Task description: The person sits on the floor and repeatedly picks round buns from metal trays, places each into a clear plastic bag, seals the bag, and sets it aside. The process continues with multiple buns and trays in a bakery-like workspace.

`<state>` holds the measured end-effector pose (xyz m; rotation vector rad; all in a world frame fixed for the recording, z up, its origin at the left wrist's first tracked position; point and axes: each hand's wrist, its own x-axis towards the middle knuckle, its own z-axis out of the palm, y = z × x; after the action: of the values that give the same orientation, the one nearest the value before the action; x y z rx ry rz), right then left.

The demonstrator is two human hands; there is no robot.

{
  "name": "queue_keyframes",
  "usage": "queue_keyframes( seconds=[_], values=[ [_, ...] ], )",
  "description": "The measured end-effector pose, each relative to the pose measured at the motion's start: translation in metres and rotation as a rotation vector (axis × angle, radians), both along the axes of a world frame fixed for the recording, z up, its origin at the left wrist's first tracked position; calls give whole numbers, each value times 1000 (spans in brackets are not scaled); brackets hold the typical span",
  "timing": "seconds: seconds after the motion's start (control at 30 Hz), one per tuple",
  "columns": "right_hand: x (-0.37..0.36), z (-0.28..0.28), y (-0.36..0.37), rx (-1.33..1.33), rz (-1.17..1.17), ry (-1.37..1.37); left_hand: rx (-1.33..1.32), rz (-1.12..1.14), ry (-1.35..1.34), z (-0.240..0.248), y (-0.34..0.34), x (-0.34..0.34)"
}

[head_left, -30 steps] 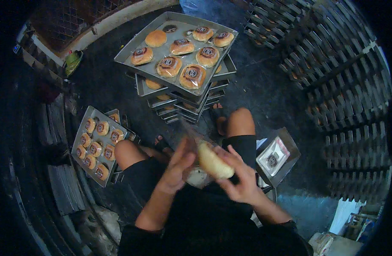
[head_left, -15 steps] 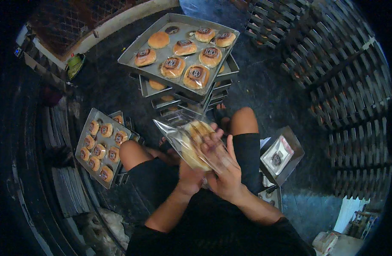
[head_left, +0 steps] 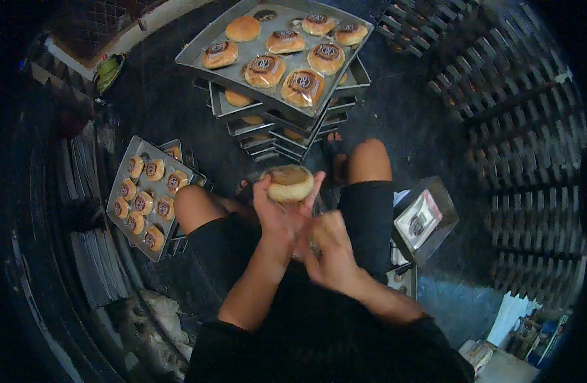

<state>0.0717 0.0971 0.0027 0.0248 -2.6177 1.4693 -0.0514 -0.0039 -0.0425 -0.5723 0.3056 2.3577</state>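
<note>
My left hand (head_left: 275, 217) holds a round golden bun (head_left: 288, 183) in a clear plastic wrapper, raised over my lap between my knees. My right hand (head_left: 330, 250) is just below and to the right of it, blurred, fingers curled at the loose end of the wrapper. Ahead on the dark floor stands a stack of metal trays (head_left: 197, 59); the top one carries several wrapped buns with round dark labels (head_left: 303, 87) and one plain bun (head_left: 243, 29). I sit with bare knees apart.
A second metal tray (head_left: 118, 191) with several wrapped buns lies by my left knee. A small metal box holding flat packets (head_left: 423, 220) stands by my right knee. Dark plastic crates (head_left: 517, 127) are piled on the right, flat stacks (head_left: 95, 268) on the left.
The bun was held lengthwise between both hands, then slid into a clear bag. Now my left hand lifts it higher and forward while my right hand has dropped below it.
</note>
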Motion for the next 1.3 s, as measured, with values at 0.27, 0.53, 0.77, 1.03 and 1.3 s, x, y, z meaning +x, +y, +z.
queue_keyframes(
  seconds=[0.27, 0.53, 0.77, 1.03, 1.3],
  values=[
    [42, 0, 88, 56, -342, 352, 238, -489, -10, 21, 26, 52],
    [58, -24, 96, -339, -847, 276, -947, -131, 1621, -21, 55, 42],
    [54, -10, 110, -316, -836, 178, -864, 89, 1459, -6, 94, 53],
    [106, -9, 78, -289, -938, 133, -895, -270, 1103, -2, 42, 56],
    [72, -55, 28, -579, -779, 168, -814, -426, 620, -69, 31, 78]
  ],
)
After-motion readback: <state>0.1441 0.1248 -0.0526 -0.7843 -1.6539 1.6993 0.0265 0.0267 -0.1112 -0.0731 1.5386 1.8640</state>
